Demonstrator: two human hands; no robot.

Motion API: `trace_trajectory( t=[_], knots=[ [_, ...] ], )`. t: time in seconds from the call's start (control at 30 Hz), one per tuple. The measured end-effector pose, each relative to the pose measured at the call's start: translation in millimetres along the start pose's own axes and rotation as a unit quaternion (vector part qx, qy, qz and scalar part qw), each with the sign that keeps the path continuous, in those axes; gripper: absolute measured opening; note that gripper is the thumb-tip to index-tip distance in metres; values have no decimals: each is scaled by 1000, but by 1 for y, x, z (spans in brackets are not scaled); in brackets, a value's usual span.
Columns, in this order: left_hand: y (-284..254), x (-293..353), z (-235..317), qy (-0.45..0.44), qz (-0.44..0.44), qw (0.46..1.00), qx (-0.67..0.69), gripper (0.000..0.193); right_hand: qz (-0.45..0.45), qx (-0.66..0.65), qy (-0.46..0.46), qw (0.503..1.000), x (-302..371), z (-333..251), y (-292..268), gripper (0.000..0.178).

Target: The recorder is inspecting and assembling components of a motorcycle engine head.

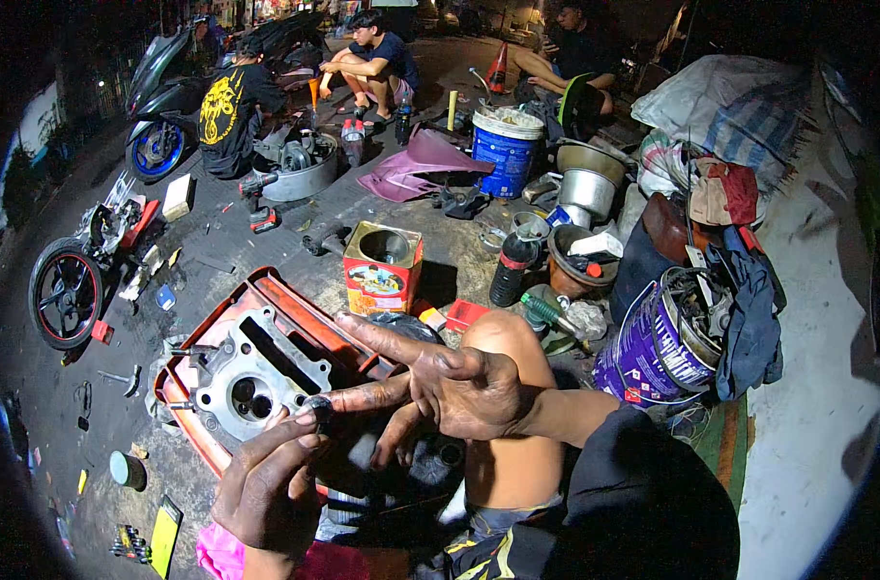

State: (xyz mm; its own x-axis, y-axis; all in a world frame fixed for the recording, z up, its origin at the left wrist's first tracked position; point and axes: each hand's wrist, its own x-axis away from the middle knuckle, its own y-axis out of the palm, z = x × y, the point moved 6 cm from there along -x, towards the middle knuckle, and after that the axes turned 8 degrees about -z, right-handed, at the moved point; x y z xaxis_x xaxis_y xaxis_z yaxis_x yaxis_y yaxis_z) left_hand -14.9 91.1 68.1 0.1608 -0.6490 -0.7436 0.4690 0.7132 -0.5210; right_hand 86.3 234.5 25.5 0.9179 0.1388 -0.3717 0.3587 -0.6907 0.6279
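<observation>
The left hand (274, 483) pinches a small, dark, rounded piece (318, 411) before the casting's near right edge; the right hand (471, 391), fingers spread, meets it with one fingertip. The dull silver casting (229, 374) rests on a red tray (305, 314), a tin (382, 282) beyond it.

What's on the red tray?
A silvery metal engine part lies on the red tray. Tray surface beneath it is covered; left hand hides part of the near edge.
</observation>
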Motion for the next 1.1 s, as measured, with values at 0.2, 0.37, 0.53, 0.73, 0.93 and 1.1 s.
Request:
trace_trajectory(
  t=[0.2, 0.37, 0.53, 0.73, 0.93, 1.1],
  knots=[
    [1, -3, 2, -3, -5, 1000, -6, 15, 2, 13, -7, 1000, 0, -2, -1, 78],
    [3, -3, 2, 15, 2, 1000, -16, 15, 10, 5, -11, 1000, 0, -1, -6, 79],
    [2, -5, 6, 22, -3, 999, -24, 16, 8, -1, -12, 1000, 0, -4, -1, 80],
    [0, -1, 0, 6, -6, 1000, -18, 17, 10, -5, -14, 1000, -2, -1, -6, 80],
    [0, 0, -1, -3, 0, 1000, -17, 13, -10, -26, -18, 999, -3, -1, -4, 78],
    [-3, -3, 4, 28, 6, 999, -21, 10, 4, 7, -11, 1000, -2, 2, -9, 77]
  ],
)
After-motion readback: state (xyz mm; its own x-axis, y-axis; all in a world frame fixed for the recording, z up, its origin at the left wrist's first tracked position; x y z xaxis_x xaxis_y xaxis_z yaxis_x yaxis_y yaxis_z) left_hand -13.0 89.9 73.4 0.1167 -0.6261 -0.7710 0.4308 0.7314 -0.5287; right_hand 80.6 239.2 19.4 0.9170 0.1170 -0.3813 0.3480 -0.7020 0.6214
